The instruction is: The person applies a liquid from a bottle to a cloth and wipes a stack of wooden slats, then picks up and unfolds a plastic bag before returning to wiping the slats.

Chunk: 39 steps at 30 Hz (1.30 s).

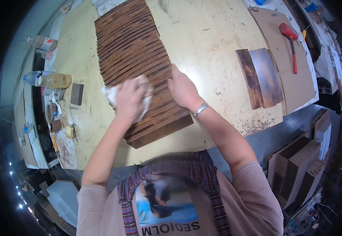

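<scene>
A long row of dark brown wooden strips (133, 49), packed edge to edge, runs away from me across the pale worktable (210, 51). On top of the strips, left of the row's middle, my left hand (129, 96) is closed on a crumpled white cloth (146, 98) pressed to the wood. My right hand (183, 88) rests against the row's right edge. Its thumb and fingers touch the side of the strips, and part of the fingers is hidden underneath the hand.
Several dark wood pieces (259, 78) lie on the right, near a red mallet (292, 43) on cardboard (275, 35). At left are a dark block (76, 94), a bottle of yellowish liquid (57, 81) and another bottle (43, 42). Cardboard boxes (296, 169) stand below at right.
</scene>
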Tool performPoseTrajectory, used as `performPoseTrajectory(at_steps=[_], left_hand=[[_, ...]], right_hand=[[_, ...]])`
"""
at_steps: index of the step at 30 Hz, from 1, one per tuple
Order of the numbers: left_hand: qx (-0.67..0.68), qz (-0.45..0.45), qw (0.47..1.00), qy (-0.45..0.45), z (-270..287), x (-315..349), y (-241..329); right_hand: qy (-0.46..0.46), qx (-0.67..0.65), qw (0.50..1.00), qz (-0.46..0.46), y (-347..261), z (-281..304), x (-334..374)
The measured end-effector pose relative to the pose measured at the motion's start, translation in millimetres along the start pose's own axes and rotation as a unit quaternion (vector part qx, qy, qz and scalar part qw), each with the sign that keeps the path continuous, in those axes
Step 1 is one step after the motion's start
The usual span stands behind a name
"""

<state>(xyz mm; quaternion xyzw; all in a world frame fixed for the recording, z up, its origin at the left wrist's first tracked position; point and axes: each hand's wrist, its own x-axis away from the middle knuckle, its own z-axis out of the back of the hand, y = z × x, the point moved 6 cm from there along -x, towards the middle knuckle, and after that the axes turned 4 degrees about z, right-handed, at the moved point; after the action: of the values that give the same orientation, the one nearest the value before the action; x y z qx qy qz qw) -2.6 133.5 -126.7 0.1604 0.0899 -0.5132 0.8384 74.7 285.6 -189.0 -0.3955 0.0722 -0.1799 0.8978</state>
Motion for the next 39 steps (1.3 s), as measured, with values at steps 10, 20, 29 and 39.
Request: performPoseTrajectory(at_steps=[10,20,29,39], left_hand=[[0.003,-0.027,0.999,0.036,-11,-15,26],[-0.067,0.235,0.969,-0.047,67,94,-112],[0.073,0.042,0.995,-0.052,-25,-3,-32],[0.154,0.018,0.988,0.008,-41,-42,-2]], right_hand=[[0.0,0.007,1.0,0.007,-5,-10,4],[0.072,-0.116,0.99,0.035,25,-4,-20],[0.077,-0.138,0.987,0.001,25,-19,-78],[0.06,-0.098,0.993,-0.015,14,-18,-73]])
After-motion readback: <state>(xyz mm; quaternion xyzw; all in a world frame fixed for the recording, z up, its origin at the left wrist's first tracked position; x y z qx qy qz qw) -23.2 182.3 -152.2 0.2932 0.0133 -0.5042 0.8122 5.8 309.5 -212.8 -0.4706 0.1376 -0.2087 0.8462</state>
